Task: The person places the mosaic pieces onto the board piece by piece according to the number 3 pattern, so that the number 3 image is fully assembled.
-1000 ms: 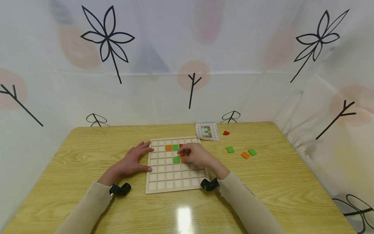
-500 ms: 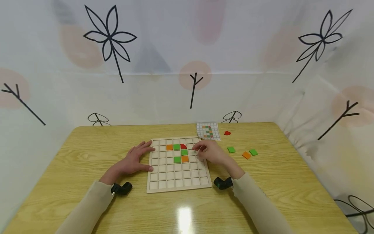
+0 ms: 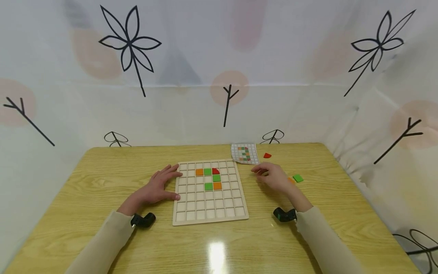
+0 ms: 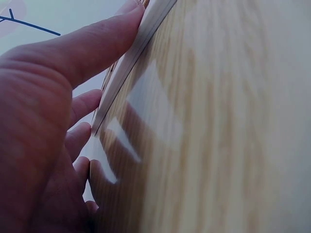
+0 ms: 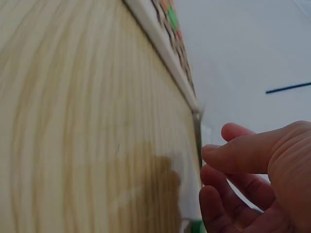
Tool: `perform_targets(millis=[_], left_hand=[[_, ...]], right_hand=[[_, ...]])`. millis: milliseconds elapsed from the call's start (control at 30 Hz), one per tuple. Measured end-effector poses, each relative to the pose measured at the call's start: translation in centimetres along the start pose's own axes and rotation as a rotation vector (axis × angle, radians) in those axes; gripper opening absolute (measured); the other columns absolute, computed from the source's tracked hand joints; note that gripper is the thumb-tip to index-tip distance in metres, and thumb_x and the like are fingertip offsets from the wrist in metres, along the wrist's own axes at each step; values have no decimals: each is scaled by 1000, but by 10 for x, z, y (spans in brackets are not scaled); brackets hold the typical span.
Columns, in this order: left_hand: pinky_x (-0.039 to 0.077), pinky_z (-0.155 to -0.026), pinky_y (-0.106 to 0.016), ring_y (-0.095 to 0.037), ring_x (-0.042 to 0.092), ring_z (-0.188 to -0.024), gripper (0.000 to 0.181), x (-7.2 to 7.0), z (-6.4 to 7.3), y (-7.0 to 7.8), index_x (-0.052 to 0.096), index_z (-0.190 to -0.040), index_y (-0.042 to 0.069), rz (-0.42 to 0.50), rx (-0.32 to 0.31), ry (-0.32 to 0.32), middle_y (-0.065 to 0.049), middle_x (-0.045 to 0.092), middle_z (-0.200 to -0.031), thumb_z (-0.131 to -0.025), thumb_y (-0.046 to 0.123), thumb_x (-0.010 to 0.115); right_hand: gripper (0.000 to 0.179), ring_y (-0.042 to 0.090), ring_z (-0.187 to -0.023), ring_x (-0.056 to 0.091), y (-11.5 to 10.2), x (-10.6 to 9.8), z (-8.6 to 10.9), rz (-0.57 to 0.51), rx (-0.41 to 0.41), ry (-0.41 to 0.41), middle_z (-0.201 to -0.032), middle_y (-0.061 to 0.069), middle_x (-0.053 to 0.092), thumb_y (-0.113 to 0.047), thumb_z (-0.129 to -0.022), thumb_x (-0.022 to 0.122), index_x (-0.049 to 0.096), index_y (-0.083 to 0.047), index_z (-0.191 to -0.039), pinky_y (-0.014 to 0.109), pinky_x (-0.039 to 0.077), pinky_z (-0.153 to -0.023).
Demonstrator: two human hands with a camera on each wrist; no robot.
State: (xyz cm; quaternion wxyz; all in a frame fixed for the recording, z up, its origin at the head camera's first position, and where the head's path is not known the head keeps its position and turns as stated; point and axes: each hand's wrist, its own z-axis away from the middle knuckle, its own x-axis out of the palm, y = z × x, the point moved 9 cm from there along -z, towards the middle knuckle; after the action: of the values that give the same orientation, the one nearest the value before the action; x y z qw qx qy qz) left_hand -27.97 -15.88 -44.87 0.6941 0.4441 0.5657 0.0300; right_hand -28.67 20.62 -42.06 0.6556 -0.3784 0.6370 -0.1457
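Woodgrain table [image 3: 174, 249], plant-print backdrop [image 3: 178, 114], left hand [image 3: 156, 188] spread against gridded board [image 3: 210, 205] — right hand [image 3: 275, 177] loosely bent

On a glossy wood-grain surface [image 3: 167, 247]: gridded board [image 3: 210, 205] at centre; from it, printed sheet [image 3: 244, 153] toward one o'clock, red piece [image 3: 267, 155] at two, green tile [image 3: 298, 178] and partly hidden orange tile [image 3: 291, 180] near three.
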Motion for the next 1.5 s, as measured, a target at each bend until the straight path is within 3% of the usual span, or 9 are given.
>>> perform_targets(millis=[200,500,900,1233,1500], left_hand=[[0,-115,-62,-37,5,-151,77,1,0,0,49,-146,12,4,-6,-2,-11,20,-164,-83,44,79],[0,-115,-63,-38,5,-151,76,0,0,3,49,-145,10,10,-4,-2,-13,20,-164,-83,42,80],[0,-115,-63,-38,5,-151,76,0,0,4,50,-145,10,17,-4,-2,-12,20,-164,-83,43,79],[0,-115,-63,-37,4,-151,77,-1,-1,2,48,-146,11,1,-3,-6,-12,19,-164,-84,44,78],[0,-114,-64,-38,4,-151,77,0,0,2,48,-146,11,5,3,-4,-13,20,-164,-84,44,78]], right_hand=[[25,31,-100,62,20,-15,12,19,46,25,-113,14,67,3,-91,68,70,-1,-115,49,52,-87],[27,37,-105,62,32,-30,20,49,51,44,-113,17,65,5,-89,67,69,2,-116,53,52,-88],[26,34,-106,59,47,-29,19,30,184,-9,-117,19,64,3,-91,65,71,-3,-116,47,51,-86],[26,26,-88,56,36,-26,12,169,145,-40,-102,12,65,1,-88,70,75,-3,-114,44,49,-79],[28,24,-87,54,42,-21,9,167,203,-69,-103,11,64,-2,-87,70,74,-3,-115,40,48,-78]])
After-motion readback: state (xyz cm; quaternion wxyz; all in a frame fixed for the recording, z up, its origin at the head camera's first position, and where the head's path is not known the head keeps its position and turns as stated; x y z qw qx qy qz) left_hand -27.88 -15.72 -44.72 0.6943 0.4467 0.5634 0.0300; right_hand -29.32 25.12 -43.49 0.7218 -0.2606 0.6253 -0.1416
